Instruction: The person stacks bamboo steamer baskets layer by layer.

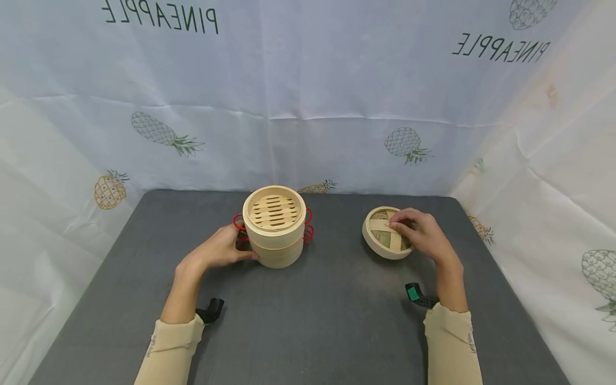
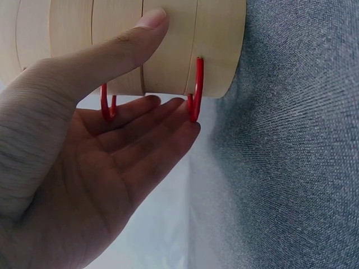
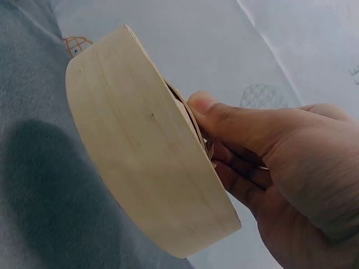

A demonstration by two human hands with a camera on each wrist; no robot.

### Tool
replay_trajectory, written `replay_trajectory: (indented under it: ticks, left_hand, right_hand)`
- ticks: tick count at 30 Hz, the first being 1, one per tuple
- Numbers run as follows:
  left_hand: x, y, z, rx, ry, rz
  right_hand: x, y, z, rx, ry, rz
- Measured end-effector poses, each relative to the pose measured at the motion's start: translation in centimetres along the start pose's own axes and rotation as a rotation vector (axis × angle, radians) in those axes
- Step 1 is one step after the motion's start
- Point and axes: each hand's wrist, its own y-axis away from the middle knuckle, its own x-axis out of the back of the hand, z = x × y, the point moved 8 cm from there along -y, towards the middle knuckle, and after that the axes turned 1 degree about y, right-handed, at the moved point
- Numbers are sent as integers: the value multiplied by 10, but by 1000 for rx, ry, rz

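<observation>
A two-tier bamboo steamer [image 1: 276, 255] stands at the back of the table, its slatted inner base visible from above. Red loop handles [image 1: 309, 233] stick out from both sides of it. My left hand [image 1: 217, 250] is at its left side: the thumb lies against the bamboo wall, while nearly straight fingers extend beside the red loops [image 2: 198, 84]. To the right, my right hand [image 1: 423, 233] pinches the top of the woven bamboo lid [image 1: 382, 247] between thumb and fingers. In the right wrist view the lid [image 3: 146, 151] is tilted, its shadow apart from it on the tabletop.
The dark grey tabletop [image 1: 298, 326] reaches back to a white curtain [image 1: 308, 80] printed with pineapples, which also hangs along both sides. A black wrist mount [image 1: 210, 310] sits by the left forearm, and another black mount [image 1: 420, 295] with a green patch by the right.
</observation>
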Motion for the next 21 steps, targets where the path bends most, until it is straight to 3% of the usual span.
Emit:
replay_trajectory:
  ticks: [11, 21]
  left_hand:
    - [0, -1, -2, 27, 0, -7]
    - [0, 2, 0, -6, -3, 5]
  right_hand:
    - [6, -16, -24, 64, 9, 11]
    - [7, -32, -53, 157, -18, 37]
